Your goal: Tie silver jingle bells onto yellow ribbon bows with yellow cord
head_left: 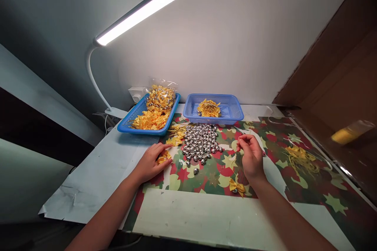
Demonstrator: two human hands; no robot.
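My left hand (pixel 151 162) rests on the table with thumb and forefinger apart, around a few yellow ribbon bows (pixel 163 157). More yellow bows with gold ties (pixel 175 140) lie just beyond its fingertips. Between my hands spreads a pile of shiny silver jingle bells (pixel 200 141), with one loose bell (pixel 196 171) in front. To the right of the pile, my right hand (pixel 251 157) is raised with fingers pinched together; whatever is in them is too small to make out. A yellow bow with a silver bell (pixel 236 187) lies near my right wrist.
A blue tray (pixel 123 128) at back left holds yellow bows and a clear bag of bows and bells. Beside it, a blue basket (pixel 213 119) holds a yellow bundle. Another yellow bundle (pixel 300 158) lies far right. A lamp (pixel 96 74) arches overhead; cardboard (pixel 326 59) stands right.
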